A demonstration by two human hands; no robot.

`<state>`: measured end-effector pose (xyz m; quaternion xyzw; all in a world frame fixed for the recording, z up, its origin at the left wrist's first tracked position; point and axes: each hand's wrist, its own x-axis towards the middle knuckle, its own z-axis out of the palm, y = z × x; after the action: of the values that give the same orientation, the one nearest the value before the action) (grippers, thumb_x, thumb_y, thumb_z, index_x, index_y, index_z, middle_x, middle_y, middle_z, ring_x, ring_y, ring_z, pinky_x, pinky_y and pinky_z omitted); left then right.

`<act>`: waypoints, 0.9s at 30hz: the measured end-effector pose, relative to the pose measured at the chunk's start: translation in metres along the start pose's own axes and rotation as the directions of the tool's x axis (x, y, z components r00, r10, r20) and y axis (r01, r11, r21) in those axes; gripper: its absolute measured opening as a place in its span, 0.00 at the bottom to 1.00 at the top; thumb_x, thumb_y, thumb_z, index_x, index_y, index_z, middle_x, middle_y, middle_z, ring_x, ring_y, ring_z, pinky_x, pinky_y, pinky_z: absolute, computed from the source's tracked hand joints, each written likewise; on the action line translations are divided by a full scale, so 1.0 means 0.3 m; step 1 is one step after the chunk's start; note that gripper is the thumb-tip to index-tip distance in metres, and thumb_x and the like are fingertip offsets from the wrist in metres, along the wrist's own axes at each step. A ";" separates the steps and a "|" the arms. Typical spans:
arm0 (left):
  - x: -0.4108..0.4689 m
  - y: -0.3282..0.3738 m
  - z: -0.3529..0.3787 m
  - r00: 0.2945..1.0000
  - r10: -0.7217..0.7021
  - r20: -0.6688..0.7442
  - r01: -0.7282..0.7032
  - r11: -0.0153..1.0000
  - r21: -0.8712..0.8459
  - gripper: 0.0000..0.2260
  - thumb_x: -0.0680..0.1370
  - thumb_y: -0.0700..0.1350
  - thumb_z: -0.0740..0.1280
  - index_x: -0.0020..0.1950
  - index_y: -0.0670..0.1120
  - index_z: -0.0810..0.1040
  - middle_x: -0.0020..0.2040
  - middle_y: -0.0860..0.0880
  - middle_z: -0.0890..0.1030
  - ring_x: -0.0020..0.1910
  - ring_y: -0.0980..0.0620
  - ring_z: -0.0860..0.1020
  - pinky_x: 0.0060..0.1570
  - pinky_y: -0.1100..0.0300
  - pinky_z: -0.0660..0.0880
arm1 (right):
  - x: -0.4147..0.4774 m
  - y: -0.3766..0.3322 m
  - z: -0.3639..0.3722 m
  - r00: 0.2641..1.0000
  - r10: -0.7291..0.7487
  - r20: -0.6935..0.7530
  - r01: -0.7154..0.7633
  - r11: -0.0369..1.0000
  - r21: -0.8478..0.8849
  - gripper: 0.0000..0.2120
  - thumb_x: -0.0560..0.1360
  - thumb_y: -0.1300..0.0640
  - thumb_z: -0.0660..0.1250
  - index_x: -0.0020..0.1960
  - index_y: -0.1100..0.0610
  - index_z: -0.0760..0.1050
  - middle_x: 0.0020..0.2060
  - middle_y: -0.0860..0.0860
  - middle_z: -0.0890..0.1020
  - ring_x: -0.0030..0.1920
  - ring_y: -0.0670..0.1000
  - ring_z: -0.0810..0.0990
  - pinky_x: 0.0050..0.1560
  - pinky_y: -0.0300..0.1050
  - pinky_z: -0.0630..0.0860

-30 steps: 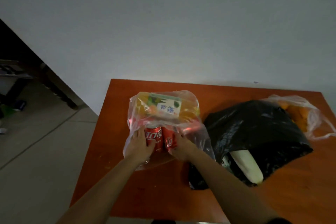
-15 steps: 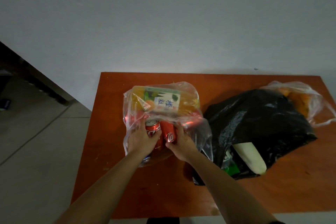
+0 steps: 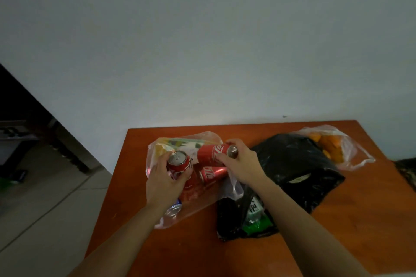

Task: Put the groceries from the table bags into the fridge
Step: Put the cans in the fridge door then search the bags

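A clear plastic bag point(image 3: 198, 203) lies at the left of the orange-brown table point(image 3: 351, 227). My left hand point(image 3: 163, 183) grips an upright red cola can point(image 3: 180, 162) lifted above the bag. My right hand point(image 3: 244, 164) holds a second red cola can point(image 3: 211, 152) on its side, just right of the first. More red cans point(image 3: 210, 172) remain in the bag below them, and a silver can end point(image 3: 173, 209) shows near my left wrist. A yellow carton point(image 3: 162, 147) lies at the bag's far end, mostly hidden.
A black bag point(image 3: 299, 171) lies right of the clear one, with a green-labelled package point(image 3: 255, 213) at its mouth. A second clear bag of orange fruit point(image 3: 331, 146) sits at the back right. The wall runs behind the table; tiled floor lies to the left.
Both hands have risen out of the clear bag, each with a red can. The right can has turned onto its side. The view has shifted left.
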<state>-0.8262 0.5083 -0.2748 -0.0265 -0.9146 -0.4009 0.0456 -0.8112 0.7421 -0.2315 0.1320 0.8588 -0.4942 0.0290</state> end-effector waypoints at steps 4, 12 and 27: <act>-0.022 0.217 -0.032 0.988 0.101 -0.112 -0.106 0.994 -0.038 0.33 0.68 0.75 0.66 0.67 0.60 0.68 0.60 0.55 0.79 0.59 0.51 0.78 0.54 0.47 0.80 | -0.145 -0.014 -0.222 0.967 -0.116 -0.225 0.131 0.990 0.051 0.27 0.73 0.48 0.74 0.69 0.49 0.68 0.51 0.48 0.78 0.43 0.38 0.77 0.35 0.25 0.73; -0.176 0.813 0.088 0.899 0.416 -0.139 -0.438 0.856 -0.273 0.26 0.74 0.57 0.72 0.70 0.55 0.68 0.65 0.51 0.75 0.63 0.49 0.73 0.56 0.44 0.79 | -0.495 0.113 -0.689 0.712 -0.205 -0.671 0.250 0.968 -0.030 0.27 0.73 0.45 0.75 0.66 0.47 0.65 0.52 0.45 0.81 0.49 0.44 0.82 0.46 0.31 0.77; -0.739 1.561 0.547 0.413 0.895 0.170 -0.416 0.351 -0.839 0.27 0.75 0.48 0.73 0.72 0.54 0.68 0.69 0.53 0.74 0.64 0.53 0.75 0.56 0.60 0.79 | -1.394 0.369 -1.084 0.006 -0.127 -0.992 -0.276 0.953 -0.124 0.26 0.76 0.47 0.71 0.71 0.49 0.67 0.60 0.40 0.71 0.57 0.45 0.75 0.57 0.46 0.80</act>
<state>-0.5762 0.9435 -0.0663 -0.5638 -0.5463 -0.6117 -0.0980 -0.3540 0.9905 -0.0833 0.4809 0.6806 -0.1259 -0.5382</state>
